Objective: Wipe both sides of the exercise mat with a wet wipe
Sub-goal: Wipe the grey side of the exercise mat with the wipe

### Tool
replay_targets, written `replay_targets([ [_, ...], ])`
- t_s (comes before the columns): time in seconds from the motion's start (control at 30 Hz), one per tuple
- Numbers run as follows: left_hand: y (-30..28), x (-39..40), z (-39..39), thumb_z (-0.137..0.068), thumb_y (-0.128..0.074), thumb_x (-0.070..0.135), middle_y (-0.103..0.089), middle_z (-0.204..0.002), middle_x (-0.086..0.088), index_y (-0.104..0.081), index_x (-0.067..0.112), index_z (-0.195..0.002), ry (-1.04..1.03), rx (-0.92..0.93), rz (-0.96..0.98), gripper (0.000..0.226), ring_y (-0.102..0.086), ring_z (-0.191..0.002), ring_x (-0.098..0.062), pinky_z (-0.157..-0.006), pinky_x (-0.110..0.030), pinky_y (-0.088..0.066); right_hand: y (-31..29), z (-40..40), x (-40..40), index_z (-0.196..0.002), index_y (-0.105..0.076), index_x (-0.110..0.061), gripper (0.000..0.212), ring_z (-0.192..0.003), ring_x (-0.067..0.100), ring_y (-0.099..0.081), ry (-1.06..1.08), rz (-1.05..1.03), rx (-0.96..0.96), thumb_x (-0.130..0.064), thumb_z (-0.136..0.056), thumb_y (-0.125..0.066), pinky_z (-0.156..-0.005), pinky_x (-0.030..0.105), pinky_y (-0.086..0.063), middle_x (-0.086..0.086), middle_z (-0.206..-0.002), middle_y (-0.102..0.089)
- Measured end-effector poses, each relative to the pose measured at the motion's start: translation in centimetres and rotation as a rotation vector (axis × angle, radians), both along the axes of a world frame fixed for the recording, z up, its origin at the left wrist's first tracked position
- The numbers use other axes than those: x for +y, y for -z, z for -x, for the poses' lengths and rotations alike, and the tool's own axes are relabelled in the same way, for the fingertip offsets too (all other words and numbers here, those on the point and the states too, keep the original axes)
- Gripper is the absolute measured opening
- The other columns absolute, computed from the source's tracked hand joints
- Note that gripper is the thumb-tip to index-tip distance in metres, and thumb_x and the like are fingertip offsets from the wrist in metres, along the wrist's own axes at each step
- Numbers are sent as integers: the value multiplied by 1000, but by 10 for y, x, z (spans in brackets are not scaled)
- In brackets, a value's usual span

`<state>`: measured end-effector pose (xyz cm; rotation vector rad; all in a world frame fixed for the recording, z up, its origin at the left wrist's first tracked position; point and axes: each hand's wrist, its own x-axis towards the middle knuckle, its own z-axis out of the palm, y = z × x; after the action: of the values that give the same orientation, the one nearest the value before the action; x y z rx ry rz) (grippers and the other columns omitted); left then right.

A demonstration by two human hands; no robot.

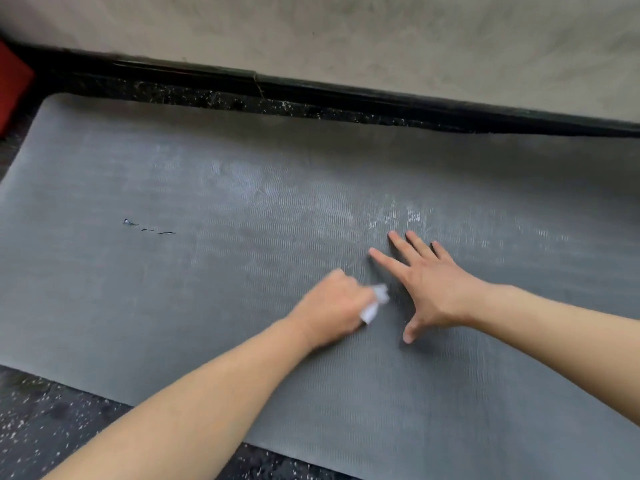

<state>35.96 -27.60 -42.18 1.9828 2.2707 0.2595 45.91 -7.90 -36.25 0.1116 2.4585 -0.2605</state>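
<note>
A pale plastered wall point(381, 39) is filling the top of the view, and a dark baseboard point(346, 90) is running along its foot. Below it, a black speckled floor point(52, 427) is showing in a narrow strip behind the mat and again at the lower left. The grey exercise mat point(173, 306) is lying flat and unrolled on this floor, spanning nearly the whole width of the view, its textured face up. A shiny, damp-looking patch point(398, 216) is showing on the mat just beyond the fingertips of the right hand. A red object point(12, 88) is sitting at the far left edge, beside the mat's corner; what it is cannot be told. Both bare forearms are reaching in from below. The right hand point(436, 285) is pressing palm down on the mat, fingers spread wide, holding nothing. The left hand point(332, 303) is resting just beside it, blurred, fingers curled closed around a crumpled white wet wipe point(375, 301), which is touching the mat. A few small dark tears point(149, 228) are marking the mat's surface well to the left of the hands.
</note>
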Motion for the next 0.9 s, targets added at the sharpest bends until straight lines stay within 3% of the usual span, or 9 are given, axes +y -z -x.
replay_targets([
  [0.07,-6,5,50,-83,-52,32,-64,-68,-9,-63,16,-85,-482,-17,-58,20,-61,-62,-32,-63,-40,-38,-16,21,20,-165,12,-40,158,-161,36,7,14,-5,21,-78,-50,-89,-130,57,-10,12,-173,24],
  [0.13,-9,9,60,-84,-45,32,-64,-68,-10,-64,14,-87,-689,-84,-122,26,-61,-61,-33,-63,-40,-40,-26,49,42,-164,14,-42,159,-161,39,8,69,-51,48,-81,-48,-87,-126,65,-14,8,-173,23],
  [0.33,-14,32,-8,-90,-62,23,-62,-67,-5,-54,19,-88,244,-121,52,9,-56,-62,-28,-64,-37,-39,-11,88,64,-157,31,-46,175,-155,46,26,129,-123,-119,-84,-34,-88,-118,81,-10,6,-165,43],
  [0.43,-5,47,66,-87,-55,31,-66,-70,-9,-62,19,-93,-259,4,-6,14,-63,-66,-33,-65,-39,-40,-3,85,66,-157,30,-46,176,-155,46,27,111,-132,-95,-85,-33,-88,-117,81,-11,6,-165,42],
  [0.53,-12,53,106,-88,-59,22,-67,-72,-16,-65,9,-90,-850,-94,-159,14,-62,-68,-38,-68,-42,-41,-2,84,69,-158,29,-46,176,-155,46,28,121,-110,-79,-84,-32,-88,-118,81,-10,6,-165,41],
  [0.6,-13,70,79,-86,-64,21,-67,-74,-15,-64,11,-91,-703,-145,-107,11,-63,-70,-37,-69,-41,-40,-1,85,69,-158,30,-45,177,-155,46,28,119,-115,-77,-84,-31,-88,-118,81,-9,6,-165,42],
  [0.7,-14,77,32,-86,-69,26,-63,-70,-7,-58,16,-85,38,-153,58,15,-58,-65,-31,-66,-38,-39,1,84,70,-157,31,-45,176,-155,46,28,105,-134,-68,-87,-32,-86,-118,80,-10,7,-165,43],
  [0.77,-17,86,63,-86,-71,24,-63,-68,-5,-55,18,-87,134,-98,27,17,-58,-63,-29,-65,-37,-42,-1,83,71,-157,31,-45,174,-155,45,26,85,-131,-65,-88,-34,-85,-119,79,-12,6,-165,41],
  [0.9,-19,105,146,-85,-63,21,-69,-80,-10,-59,15,-98,-648,-26,-11,15,-64,-76,-35,-76,-42,-39,-18,93,102,-161,19,-49,164,-161,38,11,140,-57,-30,-84,-41,-87,-119,71,-27,-1,-172,27],
])
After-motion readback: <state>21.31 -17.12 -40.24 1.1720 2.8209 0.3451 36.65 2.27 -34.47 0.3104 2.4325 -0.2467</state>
